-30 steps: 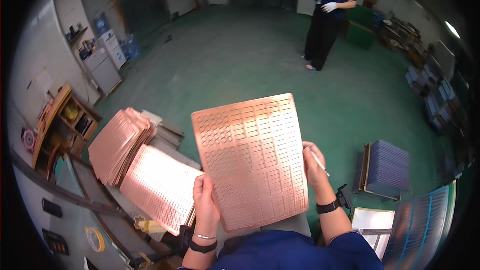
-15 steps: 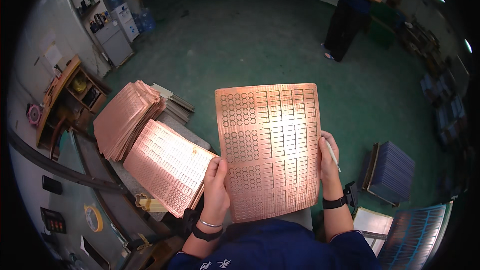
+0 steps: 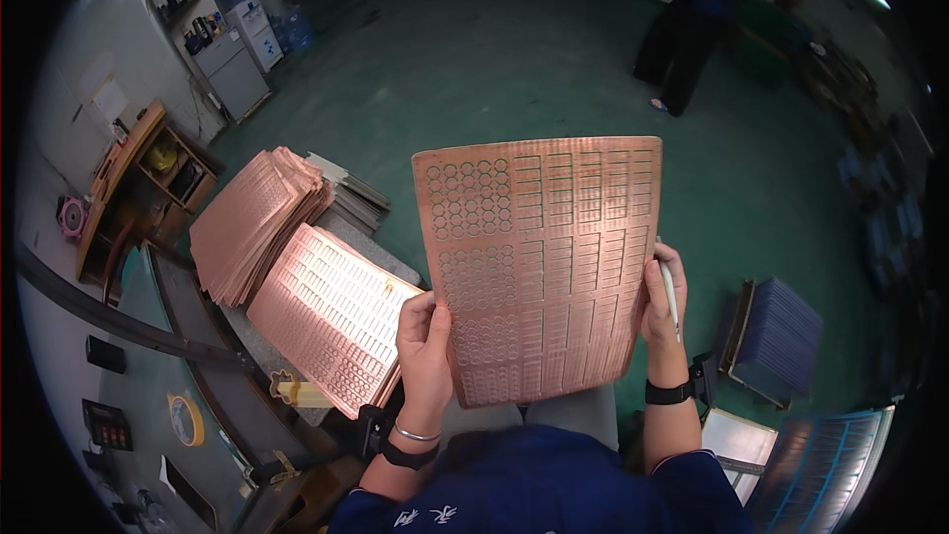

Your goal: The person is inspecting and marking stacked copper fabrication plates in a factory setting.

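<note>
A large copper-coloured sheet (image 3: 539, 272), patterned with rows of rings and rectangles, is held upright in front of me. My left hand (image 3: 425, 341) grips its left edge, thumb on the near face. On the opposite edge my right hand (image 3: 664, 302) is closed, and a thin white pen-like stick (image 3: 669, 287) rests in the same hand. To the left lies a stack of similar copper sheets (image 3: 326, 321), its top one catching bright light. Behind that, a taller stack of copper sheets (image 3: 255, 218) leans unevenly.
Grey sheets (image 3: 354, 200) sit beyond the stacks. Left of me, a glass-topped table (image 3: 222, 465) bears a yellow tape roll (image 3: 185, 421). A blue ribbed block (image 3: 776, 341) and a blue-striped panel (image 3: 825, 465) are at right. A person (image 3: 697, 30) wearing white gloves stands farther off.
The copper sheet has risen a little and tilted, its top edge now higher and wider in view. Both hands have moved slightly up with it. The standing person has shifted slightly.
</note>
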The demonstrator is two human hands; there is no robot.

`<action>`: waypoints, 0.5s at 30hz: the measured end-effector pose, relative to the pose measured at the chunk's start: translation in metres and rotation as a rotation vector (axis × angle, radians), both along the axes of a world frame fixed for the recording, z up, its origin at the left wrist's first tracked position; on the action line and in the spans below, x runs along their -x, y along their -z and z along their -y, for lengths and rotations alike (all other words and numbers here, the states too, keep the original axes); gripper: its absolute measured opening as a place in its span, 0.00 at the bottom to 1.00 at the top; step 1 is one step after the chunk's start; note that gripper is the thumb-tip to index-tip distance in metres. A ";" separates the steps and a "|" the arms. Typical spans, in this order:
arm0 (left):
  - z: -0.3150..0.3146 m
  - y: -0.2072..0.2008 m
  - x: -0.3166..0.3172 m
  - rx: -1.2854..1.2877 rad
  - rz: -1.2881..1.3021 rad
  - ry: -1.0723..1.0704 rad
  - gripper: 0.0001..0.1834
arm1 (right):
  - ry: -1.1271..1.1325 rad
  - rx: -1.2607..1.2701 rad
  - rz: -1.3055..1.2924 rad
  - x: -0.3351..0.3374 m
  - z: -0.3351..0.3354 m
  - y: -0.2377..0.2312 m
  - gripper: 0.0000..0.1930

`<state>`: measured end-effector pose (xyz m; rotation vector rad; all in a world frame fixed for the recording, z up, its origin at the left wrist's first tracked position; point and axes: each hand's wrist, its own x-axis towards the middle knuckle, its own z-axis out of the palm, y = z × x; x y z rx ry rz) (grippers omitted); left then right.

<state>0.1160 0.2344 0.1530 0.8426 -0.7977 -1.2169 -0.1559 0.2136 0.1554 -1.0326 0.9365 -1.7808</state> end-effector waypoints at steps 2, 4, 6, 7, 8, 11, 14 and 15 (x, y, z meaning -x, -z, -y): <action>-0.003 -0.001 -0.002 0.035 0.093 -0.050 0.07 | 0.049 0.056 -0.137 0.016 0.002 0.014 0.09; 0.001 -0.002 -0.002 0.199 0.224 -0.100 0.05 | 0.034 0.144 -0.125 0.008 0.006 0.005 0.07; 0.002 0.001 -0.005 0.269 0.178 -0.104 0.06 | -0.052 0.165 0.244 -0.021 0.006 -0.017 0.05; 0.005 0.004 -0.002 0.281 0.133 -0.107 0.07 | -0.148 0.227 0.287 -0.021 0.008 -0.008 0.05; 0.004 0.000 -0.006 0.235 0.115 -0.050 0.08 | -0.235 0.121 0.423 -0.017 0.006 -0.006 0.05; -0.005 -0.008 -0.008 0.024 -0.042 -0.017 0.13 | -0.327 -0.014 0.536 -0.006 0.003 -0.004 0.06; -0.004 -0.008 -0.010 -0.022 -0.161 0.005 0.18 | -0.298 -0.083 0.432 -0.001 0.000 -0.004 0.10; -0.005 -0.006 -0.011 -0.029 -0.164 0.004 0.18 | -0.270 -0.067 0.385 -0.002 -0.002 0.000 0.11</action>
